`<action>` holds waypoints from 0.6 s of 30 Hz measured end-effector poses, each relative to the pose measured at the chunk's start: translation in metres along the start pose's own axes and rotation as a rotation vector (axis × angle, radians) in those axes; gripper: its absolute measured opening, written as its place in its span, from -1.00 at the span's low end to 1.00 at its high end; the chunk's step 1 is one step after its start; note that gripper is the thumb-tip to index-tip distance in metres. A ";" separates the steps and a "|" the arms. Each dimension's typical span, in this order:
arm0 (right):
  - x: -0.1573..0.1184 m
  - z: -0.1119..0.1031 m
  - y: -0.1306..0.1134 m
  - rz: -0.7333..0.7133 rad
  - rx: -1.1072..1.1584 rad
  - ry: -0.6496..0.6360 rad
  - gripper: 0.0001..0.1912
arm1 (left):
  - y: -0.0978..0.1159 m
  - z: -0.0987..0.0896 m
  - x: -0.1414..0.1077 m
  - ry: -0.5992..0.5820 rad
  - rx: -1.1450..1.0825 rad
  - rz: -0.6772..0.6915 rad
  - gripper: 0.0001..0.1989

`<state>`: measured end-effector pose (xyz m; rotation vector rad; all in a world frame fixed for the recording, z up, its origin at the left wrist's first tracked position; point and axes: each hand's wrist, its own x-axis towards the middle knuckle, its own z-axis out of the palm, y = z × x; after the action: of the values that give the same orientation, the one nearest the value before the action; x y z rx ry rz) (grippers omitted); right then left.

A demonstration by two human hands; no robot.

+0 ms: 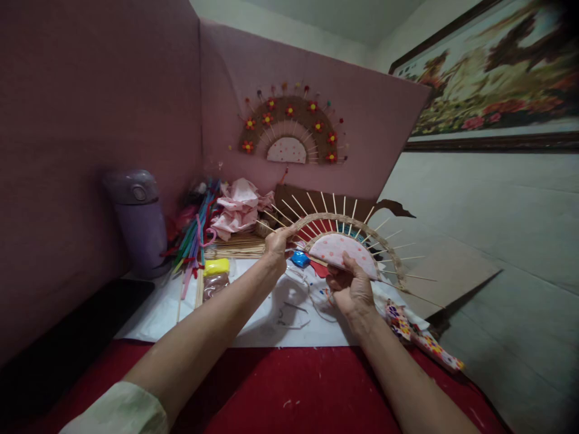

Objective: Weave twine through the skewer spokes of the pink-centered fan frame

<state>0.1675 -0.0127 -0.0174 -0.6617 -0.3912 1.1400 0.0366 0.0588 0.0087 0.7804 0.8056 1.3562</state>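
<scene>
A half-round craft fan [342, 251] is held up above the table, with a white dotted half-disc at its base and thin wooden sticks spreading outward. A braided twine band [332, 216] arches across the sticks. My right hand [355, 288] grips the half-disc at its lower edge, thumb on the front face. At the fan's left side, my left hand [277, 246] pinches the end of the braided band; its fingertips are partly hidden. A similar fan [290, 123] with red and yellow flowers and beaded stick tips hangs on the pink board behind.
On the left stand a purple bottle [140, 226] and coloured pipe cleaners [194, 232]. Crumpled dotted fabric [239, 205] lies behind yellow clay [216, 266] and a blue packet [300, 259]. White paper [253, 331] covers the red table [271, 386]. Flowered scissors-like handles [434, 346] lie right.
</scene>
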 end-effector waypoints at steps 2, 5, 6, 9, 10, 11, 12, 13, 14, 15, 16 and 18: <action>0.000 0.000 0.000 0.000 -0.004 0.004 -0.68 | 0.001 0.001 -0.001 0.012 -0.005 -0.004 -0.77; 0.000 -0.001 0.000 0.008 -0.012 0.000 -0.70 | 0.002 0.002 -0.004 0.013 -0.014 -0.009 -0.78; 0.000 -0.001 0.000 0.010 -0.017 -0.004 -0.71 | 0.003 0.002 -0.005 0.010 -0.016 -0.010 -0.79; 0.001 -0.002 0.001 0.003 -0.045 -0.011 -0.72 | 0.003 0.002 -0.005 0.015 -0.021 -0.019 -0.81; 0.002 -0.002 0.001 -0.004 -0.057 -0.009 -0.71 | 0.002 0.002 -0.005 0.017 -0.022 -0.022 -0.81; 0.002 -0.003 0.002 -0.011 -0.069 -0.007 -0.71 | 0.002 0.002 -0.005 0.017 -0.023 -0.022 -0.82; 0.003 -0.003 0.002 -0.016 -0.076 -0.008 -0.71 | 0.002 0.002 -0.005 0.016 -0.023 -0.021 -0.82; 0.003 -0.003 0.002 -0.018 -0.079 -0.011 -0.70 | 0.002 0.002 -0.005 0.014 -0.023 -0.021 -0.82; 0.004 -0.004 0.002 -0.017 -0.076 -0.015 -0.70 | 0.002 0.002 -0.005 0.013 -0.023 -0.022 -0.83; 0.004 -0.004 0.002 -0.013 -0.070 -0.017 -0.70 | 0.002 0.002 -0.005 0.013 -0.024 -0.024 -0.83; 0.003 -0.003 0.002 -0.006 -0.062 -0.017 -0.70 | 0.002 0.002 -0.006 0.015 -0.025 -0.029 -0.83; 0.002 -0.002 0.002 0.010 -0.051 -0.004 -0.69 | 0.002 0.002 -0.006 0.023 -0.028 -0.043 -0.84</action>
<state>0.1684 -0.0109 -0.0205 -0.7069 -0.4216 1.1439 0.0370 0.0528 0.0122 0.7232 0.8159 1.3377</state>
